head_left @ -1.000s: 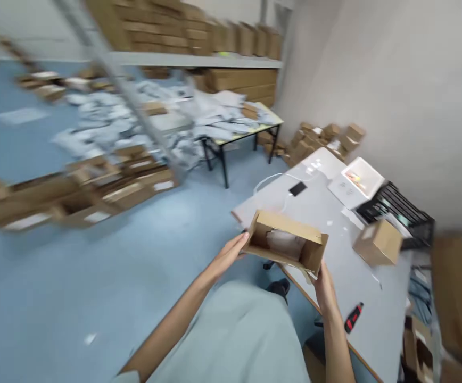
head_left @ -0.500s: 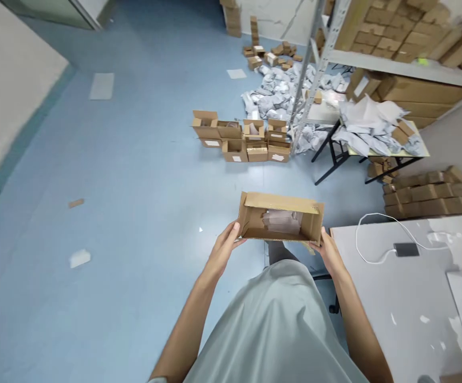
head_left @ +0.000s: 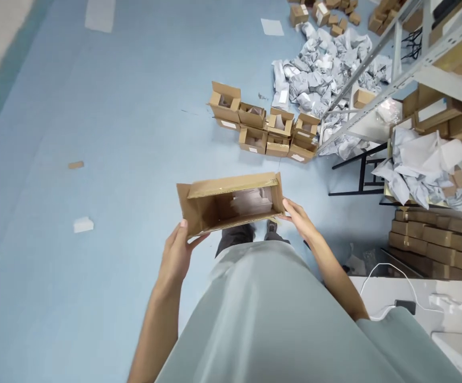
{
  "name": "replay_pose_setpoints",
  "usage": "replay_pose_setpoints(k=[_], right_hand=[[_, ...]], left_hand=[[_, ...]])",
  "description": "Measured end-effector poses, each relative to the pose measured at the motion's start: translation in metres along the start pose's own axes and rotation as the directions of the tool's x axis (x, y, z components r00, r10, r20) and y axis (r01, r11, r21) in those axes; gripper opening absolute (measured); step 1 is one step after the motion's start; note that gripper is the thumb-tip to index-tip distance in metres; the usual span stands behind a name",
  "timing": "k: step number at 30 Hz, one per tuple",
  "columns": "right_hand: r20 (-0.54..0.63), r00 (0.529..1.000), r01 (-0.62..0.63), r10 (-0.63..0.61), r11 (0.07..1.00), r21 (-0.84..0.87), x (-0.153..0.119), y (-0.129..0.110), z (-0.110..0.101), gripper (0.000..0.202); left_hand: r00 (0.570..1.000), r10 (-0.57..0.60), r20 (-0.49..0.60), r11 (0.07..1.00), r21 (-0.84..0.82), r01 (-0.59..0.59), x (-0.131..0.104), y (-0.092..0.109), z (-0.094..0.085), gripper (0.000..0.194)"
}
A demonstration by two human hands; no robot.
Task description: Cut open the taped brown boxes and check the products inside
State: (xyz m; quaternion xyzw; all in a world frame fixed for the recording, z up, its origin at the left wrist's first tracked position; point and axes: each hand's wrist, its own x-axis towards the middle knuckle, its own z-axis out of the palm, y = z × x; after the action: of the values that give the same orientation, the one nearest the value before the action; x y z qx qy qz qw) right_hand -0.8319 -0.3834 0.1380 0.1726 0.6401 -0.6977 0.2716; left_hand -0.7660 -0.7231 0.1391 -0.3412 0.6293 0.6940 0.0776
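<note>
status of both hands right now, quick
Left hand: holding the left end of the open cardboard box.
Right hand: holding the right end of the same box.

open brown cardboard box point(head_left: 231, 205), held level-ish between two hands, crumpled pale wrapping point(head_left: 253, 202) inside

Bright, diffuse light, pale sheen on the floor point(head_left: 143, 175), slight softness, wide-angle stretch at edges.

Two hands point(head_left: 175, 254), one held carton point(head_left: 231, 190), seven open boxes point(head_left: 253, 139).
</note>
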Motion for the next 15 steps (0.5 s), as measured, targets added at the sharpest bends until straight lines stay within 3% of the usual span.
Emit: replay_pose_setpoints(k=[5, 10, 15], right_hand=[[0.056, 0.996, -0.06, 0.064, 0.996, -0.062, 0.127, -0.044, 0.057, 0.068], [0.018, 0.991, -0.128, 0.13, 0.99, -0.063, 0.246, -0.081, 0.137, 0.069], [0.02, 0.988, -0.154, 0.155, 0.987, -0.045, 0.359, -0.09, 0.213, 0.069]], left_hand=[[0.995, -0.065, -0.082, 0.995, -0.084, 0.058, 0.124, 0.034, -0.03, 0.066], [0.996, -0.081, -0.048, 0.996, -0.039, 0.079, 0.252, 0.092, -0.075, 0.062], [0.988, -0.097, -0.123, 0.995, 0.026, 0.101, 0.373, 0.146, -0.119, 0.051]])
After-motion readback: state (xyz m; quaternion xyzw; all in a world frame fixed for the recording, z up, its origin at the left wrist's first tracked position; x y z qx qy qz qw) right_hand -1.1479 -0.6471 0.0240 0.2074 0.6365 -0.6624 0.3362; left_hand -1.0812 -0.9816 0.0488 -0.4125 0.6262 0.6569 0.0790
